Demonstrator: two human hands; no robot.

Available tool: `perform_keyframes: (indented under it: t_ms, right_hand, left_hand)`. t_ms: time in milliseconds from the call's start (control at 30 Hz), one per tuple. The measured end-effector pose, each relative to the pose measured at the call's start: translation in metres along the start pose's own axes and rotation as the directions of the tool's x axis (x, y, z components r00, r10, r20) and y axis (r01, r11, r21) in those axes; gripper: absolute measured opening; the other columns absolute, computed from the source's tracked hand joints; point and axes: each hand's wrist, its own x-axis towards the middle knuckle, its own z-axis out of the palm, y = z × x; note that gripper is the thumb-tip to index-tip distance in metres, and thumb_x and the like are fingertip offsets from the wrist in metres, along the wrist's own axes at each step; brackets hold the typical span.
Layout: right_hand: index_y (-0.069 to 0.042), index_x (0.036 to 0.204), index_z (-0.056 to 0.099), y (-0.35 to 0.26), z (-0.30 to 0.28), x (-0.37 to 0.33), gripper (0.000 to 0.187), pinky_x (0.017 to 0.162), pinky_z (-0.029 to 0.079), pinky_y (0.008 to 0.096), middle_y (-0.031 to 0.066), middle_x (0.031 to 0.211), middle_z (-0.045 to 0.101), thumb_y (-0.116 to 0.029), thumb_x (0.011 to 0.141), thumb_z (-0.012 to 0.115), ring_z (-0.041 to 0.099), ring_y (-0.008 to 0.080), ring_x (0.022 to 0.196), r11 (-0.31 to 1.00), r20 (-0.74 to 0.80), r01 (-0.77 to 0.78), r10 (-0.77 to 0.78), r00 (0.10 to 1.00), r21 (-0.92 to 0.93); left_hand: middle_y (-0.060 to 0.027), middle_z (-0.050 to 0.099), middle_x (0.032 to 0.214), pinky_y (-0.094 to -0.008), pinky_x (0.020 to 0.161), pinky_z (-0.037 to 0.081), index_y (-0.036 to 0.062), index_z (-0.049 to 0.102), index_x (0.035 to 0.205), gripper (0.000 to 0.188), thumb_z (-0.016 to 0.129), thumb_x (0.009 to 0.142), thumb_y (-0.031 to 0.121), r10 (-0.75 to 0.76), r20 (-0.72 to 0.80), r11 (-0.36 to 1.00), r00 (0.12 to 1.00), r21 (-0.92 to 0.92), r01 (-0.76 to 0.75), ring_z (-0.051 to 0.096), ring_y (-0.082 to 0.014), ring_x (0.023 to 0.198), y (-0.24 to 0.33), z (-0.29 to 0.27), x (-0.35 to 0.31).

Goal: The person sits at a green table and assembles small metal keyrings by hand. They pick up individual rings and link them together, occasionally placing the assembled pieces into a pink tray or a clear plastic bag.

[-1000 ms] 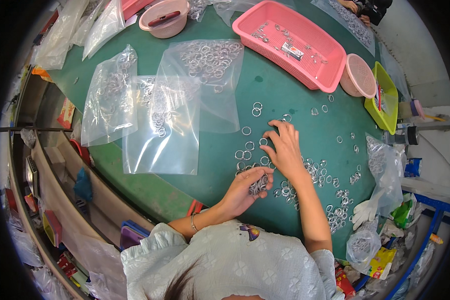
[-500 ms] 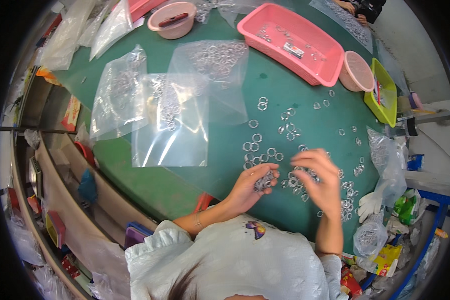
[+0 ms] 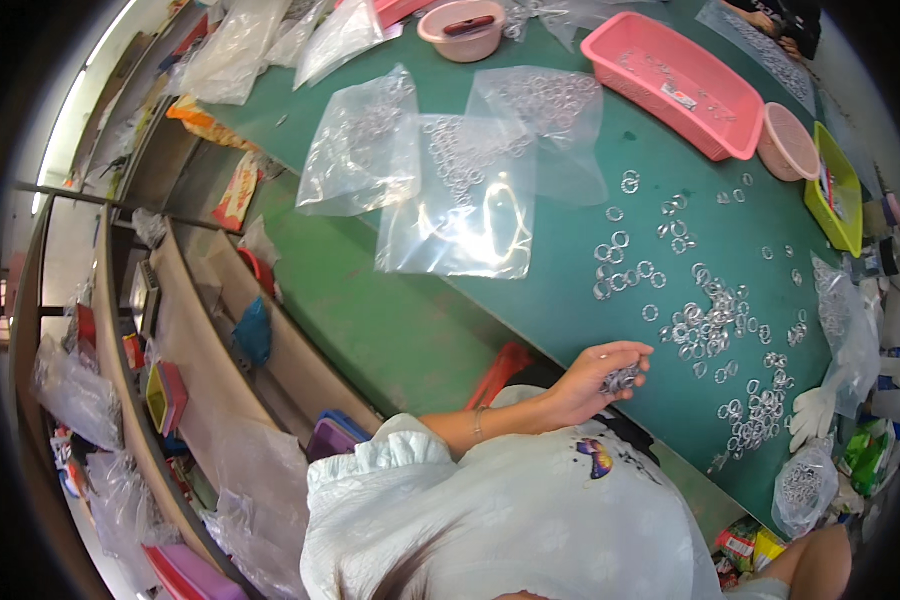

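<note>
My left hand (image 3: 588,384) is closed around a small heap of silvery metal rings (image 3: 622,379), held just over the near edge of the green table (image 3: 560,320). Its fingers curl over the rings and the thumb lies along the top. Beyond it a loose pile of similar rings (image 3: 708,326) is spread on the tabletop. A second cluster of rings (image 3: 758,418) lies nearer the right edge, and single ones are scattered farther back. Of my right arm only a bent part (image 3: 818,566) shows at the lower right; the hand itself is out of the picture.
Clear plastic bags of rings (image 3: 455,240) overlap on the table's left half. Behind are a pink basket (image 3: 660,105), a round pink bowl (image 3: 462,42) and a green basket (image 3: 838,205). A white glove (image 3: 812,415) lies at the right edge. Shelves (image 3: 240,350) stand left. Someone's hands show far right.
My view has swung left, so the table appears farther right. My right hand has left the ring pile and gone out of view. The left hand still holds its rings.
</note>
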Motion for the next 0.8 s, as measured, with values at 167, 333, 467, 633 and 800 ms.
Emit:
perform_keyframes:
  t_ms: [167, 333, 467, 633, 800]
  right_hand:
    - [0.005, 0.089, 0.059, 0.004, 0.032, -0.047, 0.018, 0.075, 0.048, 0.0413, 0.0192, 0.086, 0.062, -0.01, 0.082, 0.052, 0.059, 0.0305, 0.078, 0.964, 0.291, -0.265, 0.26, 0.921, -0.021]
    - [0.005, 0.089, 0.059, 0.005, 0.063, -0.092, 0.017, 0.075, 0.048, 0.0402, 0.0189, 0.087, 0.062, -0.009, 0.082, 0.052, 0.059, 0.0296, 0.079, 0.889, 0.5, -0.457, 0.414, 0.761, -0.042]
    - [0.005, 0.088, 0.059, 0.005, 0.078, -0.113, 0.016, 0.075, 0.048, 0.0393, 0.0186, 0.087, 0.062, -0.009, 0.082, 0.053, 0.059, 0.0288, 0.079, 0.849, 0.584, -0.527, 0.446, 0.678, -0.035]
    - [0.005, 0.088, 0.059, 0.007, 0.087, -0.126, 0.016, 0.075, 0.047, 0.0382, 0.0182, 0.087, 0.062, -0.008, 0.083, 0.053, 0.059, 0.0279, 0.079, 0.818, 0.641, -0.575, 0.45, 0.622, -0.016]
    - [0.005, 0.088, 0.06, 0.006, 0.089, -0.129, 0.015, 0.075, 0.047, 0.0372, 0.0179, 0.088, 0.062, -0.008, 0.083, 0.053, 0.059, 0.0269, 0.079, 0.81, 0.66, -0.586, 0.446, 0.604, -0.011]
  left_hand:
    - [-0.0018, 0.056, 0.091, -0.0234, 0.06, 0.043, 0.0044, 0.056, 0.108, 0.022, 0.053, 0.09, 0.017, -0.005, -0.024, 1.0, 1.0, 0.001, 0.005, 0.054, -0.0115, 0.078, -0.012, -0.003, -0.007]
    - [-0.0016, 0.056, 0.09, -0.0236, 0.058, 0.043, 0.004, 0.057, 0.108, 0.023, 0.054, 0.089, 0.017, 0.021, -0.017, 1.0, 1.0, 0.019, -0.021, 0.055, -0.0106, 0.076, -0.016, -0.002, -0.008]
    - [-0.0011, 0.057, 0.089, -0.023, 0.056, 0.043, 0.0042, 0.057, 0.108, 0.023, 0.054, 0.09, 0.018, 0.01, -0.022, 0.998, 1.0, 0.065, -0.008, 0.057, -0.0106, 0.076, -0.019, 0.001, -0.006]
    - [-0.001, 0.057, 0.089, -0.0233, 0.056, 0.043, 0.0044, 0.057, 0.108, 0.023, 0.054, 0.09, 0.018, -0.012, -0.055, 0.995, 0.998, 0.093, 0.017, 0.056, -0.0106, 0.075, -0.016, 0.003, -0.007]
    - [-0.0013, 0.057, 0.089, -0.0234, 0.056, 0.043, 0.0042, 0.057, 0.108, 0.023, 0.054, 0.09, 0.018, -0.012, -0.045, 0.995, 0.999, 0.099, 0.016, 0.056, -0.0109, 0.075, -0.017, 0.005, -0.006]
